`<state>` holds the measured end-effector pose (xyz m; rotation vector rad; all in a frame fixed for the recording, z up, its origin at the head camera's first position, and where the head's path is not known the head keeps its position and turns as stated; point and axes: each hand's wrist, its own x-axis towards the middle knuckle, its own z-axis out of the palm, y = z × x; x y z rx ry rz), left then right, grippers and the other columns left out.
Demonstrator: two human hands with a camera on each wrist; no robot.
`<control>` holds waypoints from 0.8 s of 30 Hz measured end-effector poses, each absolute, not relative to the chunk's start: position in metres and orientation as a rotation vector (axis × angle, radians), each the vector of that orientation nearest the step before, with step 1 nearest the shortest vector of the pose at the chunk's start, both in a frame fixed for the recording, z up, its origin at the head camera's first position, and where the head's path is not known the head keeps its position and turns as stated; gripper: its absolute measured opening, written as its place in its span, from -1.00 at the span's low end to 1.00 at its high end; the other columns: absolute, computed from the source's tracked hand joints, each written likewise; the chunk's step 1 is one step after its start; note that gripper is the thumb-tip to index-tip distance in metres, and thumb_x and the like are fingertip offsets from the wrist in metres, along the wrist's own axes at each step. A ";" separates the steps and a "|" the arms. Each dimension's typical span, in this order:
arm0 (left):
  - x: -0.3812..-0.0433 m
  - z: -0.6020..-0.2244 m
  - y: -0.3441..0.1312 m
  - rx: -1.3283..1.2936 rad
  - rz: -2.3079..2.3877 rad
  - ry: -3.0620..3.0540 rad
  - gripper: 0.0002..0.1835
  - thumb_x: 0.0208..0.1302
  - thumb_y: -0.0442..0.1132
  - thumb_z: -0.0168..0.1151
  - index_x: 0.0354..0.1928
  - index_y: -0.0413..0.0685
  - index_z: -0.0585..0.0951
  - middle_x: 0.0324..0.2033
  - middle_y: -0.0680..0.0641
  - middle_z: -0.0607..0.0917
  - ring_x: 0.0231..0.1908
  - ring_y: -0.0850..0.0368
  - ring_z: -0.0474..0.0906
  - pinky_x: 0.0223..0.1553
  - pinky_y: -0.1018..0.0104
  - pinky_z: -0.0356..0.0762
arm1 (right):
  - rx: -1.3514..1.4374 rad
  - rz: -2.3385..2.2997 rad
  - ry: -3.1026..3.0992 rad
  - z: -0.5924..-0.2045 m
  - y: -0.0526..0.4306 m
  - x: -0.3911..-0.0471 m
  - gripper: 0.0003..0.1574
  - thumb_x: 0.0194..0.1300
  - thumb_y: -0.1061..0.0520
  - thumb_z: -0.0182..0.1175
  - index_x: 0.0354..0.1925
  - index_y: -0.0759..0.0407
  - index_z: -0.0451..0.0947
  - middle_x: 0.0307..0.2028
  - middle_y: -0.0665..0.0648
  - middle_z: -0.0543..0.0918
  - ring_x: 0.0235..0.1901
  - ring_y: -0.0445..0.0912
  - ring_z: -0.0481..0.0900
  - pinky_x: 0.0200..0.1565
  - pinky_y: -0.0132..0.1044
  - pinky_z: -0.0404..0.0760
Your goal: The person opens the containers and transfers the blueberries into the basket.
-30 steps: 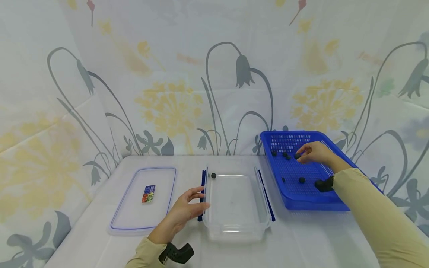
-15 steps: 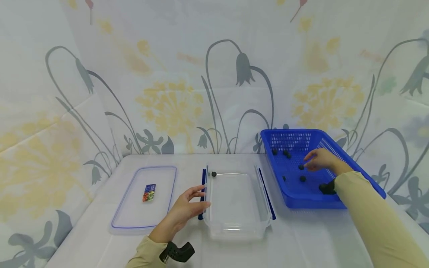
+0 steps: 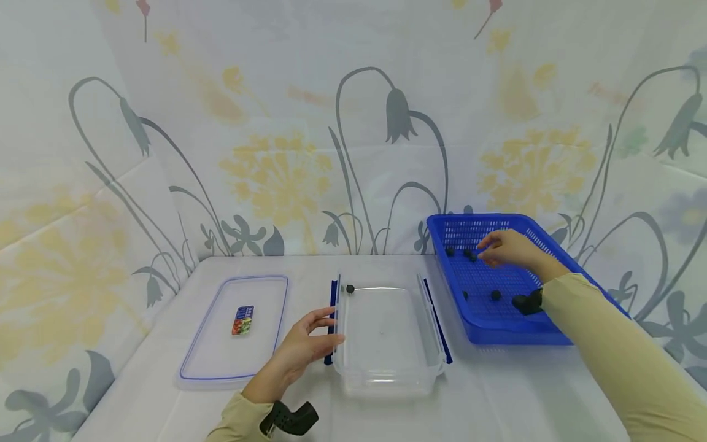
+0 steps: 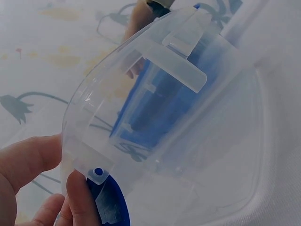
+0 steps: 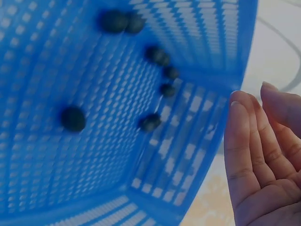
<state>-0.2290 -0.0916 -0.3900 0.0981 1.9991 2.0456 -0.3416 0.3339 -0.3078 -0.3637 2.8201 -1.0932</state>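
Observation:
My left hand (image 3: 304, 344) grips the left side of a clear plastic food container (image 3: 381, 387), thumb at its rim and fingers by the blue locking flap (image 4: 110, 202). One small dark ball (image 3: 350, 289) lies at the container's far left corner. Over the blue basket (image 3: 519, 337), my right hand (image 3: 513, 250) hovers with thumb and fingertips slightly apart; in the right wrist view nothing shows between its fingers (image 5: 237, 136). Several small dark balls lie in the basket, one dark ball (image 3: 496, 295) toward its front and another dark ball (image 5: 73, 118) on the mesh floor.
To the left of the container lies its clear lid (image 3: 204, 344), edged in blue, with a colourful label (image 3: 242, 320). A white cloth covers the table (image 3: 486, 393). Behind stands a flower-print curtain (image 3: 248, 92). The basket's raised wall (image 3: 486, 236) stands around the balls.
A second ago my right hand had a dark ball at its fingertips; it dipped toward the basket's front, then rose back and left, with no ball visible in it. My left hand stays in place.

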 end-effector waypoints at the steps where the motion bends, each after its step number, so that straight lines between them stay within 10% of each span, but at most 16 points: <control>1: -0.229 -0.390 -0.092 0.097 2.046 1.999 -0.30 0.10 -0.36 0.35 0.29 -0.19 0.29 0.10 -0.21 0.37 -0.15 0.10 0.51 -0.05 0.22 0.54 | -0.372 -1.100 2.818 -0.306 0.329 -0.342 -0.64 0.22 0.24 0.20 -0.09 0.50 0.44 -0.40 0.14 0.65 -0.39 -0.03 0.61 -0.32 -0.22 0.63; 24: -0.229 -0.390 -0.091 0.078 2.034 2.002 -0.30 0.09 -0.33 0.36 0.28 -0.19 0.30 0.09 -0.21 0.38 -0.19 0.11 0.53 -0.05 0.23 0.54 | -0.497 -1.222 2.706 -0.297 0.238 -0.356 -0.65 0.22 0.27 0.18 -0.05 0.45 0.47 -0.32 0.29 0.61 -0.36 0.01 0.61 -0.23 -0.14 0.63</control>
